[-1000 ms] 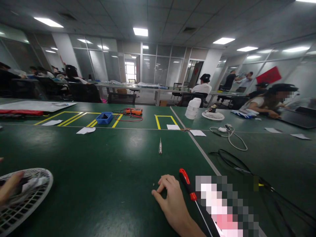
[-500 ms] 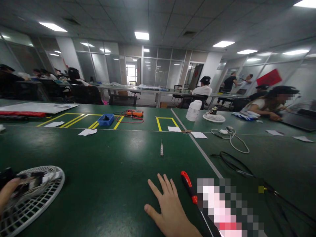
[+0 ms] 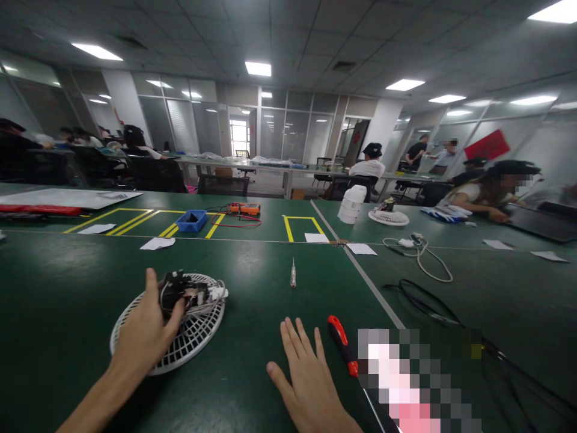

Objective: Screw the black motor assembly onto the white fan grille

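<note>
My left hand grips the black fan motor mounted on a round white fan grille, thumb and fingers around its sides. White wires and a white connector sit at the motor's right. The grille lies at the left of the green bench. My right hand rests palm down, fingers spread, holding nothing. Just right of it lies a red-and-black screwdriver. Beyond its fingertips is a small clear-handled screwdriver.
Farther back are a blue bin, an orange multimeter, stacked white parts and another fan grille. Cables lie at right, beside a pixelated patch. A person sits at the right edge.
My left hand has come in from the left edge, bringing the fan grille and motor rightward. My right hand stays nearly in place, with its fingers shifted slightly.
</note>
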{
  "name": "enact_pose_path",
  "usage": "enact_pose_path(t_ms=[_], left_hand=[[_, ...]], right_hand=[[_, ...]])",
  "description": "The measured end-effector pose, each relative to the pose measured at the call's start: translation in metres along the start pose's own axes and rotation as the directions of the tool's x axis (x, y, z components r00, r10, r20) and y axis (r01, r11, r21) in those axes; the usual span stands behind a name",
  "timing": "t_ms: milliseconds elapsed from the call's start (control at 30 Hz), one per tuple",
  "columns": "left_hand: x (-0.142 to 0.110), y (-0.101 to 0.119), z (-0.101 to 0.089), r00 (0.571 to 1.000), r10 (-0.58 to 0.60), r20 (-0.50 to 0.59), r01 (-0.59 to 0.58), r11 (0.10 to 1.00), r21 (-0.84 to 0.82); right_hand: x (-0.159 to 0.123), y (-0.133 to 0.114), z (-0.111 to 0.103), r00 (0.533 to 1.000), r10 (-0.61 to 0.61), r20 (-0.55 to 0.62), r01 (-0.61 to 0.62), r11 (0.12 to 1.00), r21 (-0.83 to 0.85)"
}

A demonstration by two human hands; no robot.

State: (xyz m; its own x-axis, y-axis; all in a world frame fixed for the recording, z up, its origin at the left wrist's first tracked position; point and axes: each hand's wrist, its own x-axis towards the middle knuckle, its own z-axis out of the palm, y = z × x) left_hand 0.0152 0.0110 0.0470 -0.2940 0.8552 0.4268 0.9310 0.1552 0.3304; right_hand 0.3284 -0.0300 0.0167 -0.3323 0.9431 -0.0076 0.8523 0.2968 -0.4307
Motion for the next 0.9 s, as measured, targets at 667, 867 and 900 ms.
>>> enact_pose_path(t_ms=[667,867,900], left_hand=[[-0.044,0.087,0.056,0.846,0.523,-0.103,-0.521,0.769,-0.37],[-0.053,0.092,0.052,0.735,0.626,-0.26,-0.678,0.689,-0.257],[-0.055,0.091,0.051,0.723,0.626,-0.292,-0.69,0.68,-0.248]], right_hand=[[0.003,0.019,-0.035,0.933,0.19,-0.305,-0.048,0.907,0.419],[-0.006,0.015,-0.038,0.786,0.069,-0.615,0.302,0.825,0.478],[-0.008,0.011,-0.035,0.788,-0.024,-0.615,0.374,0.813,0.447]])
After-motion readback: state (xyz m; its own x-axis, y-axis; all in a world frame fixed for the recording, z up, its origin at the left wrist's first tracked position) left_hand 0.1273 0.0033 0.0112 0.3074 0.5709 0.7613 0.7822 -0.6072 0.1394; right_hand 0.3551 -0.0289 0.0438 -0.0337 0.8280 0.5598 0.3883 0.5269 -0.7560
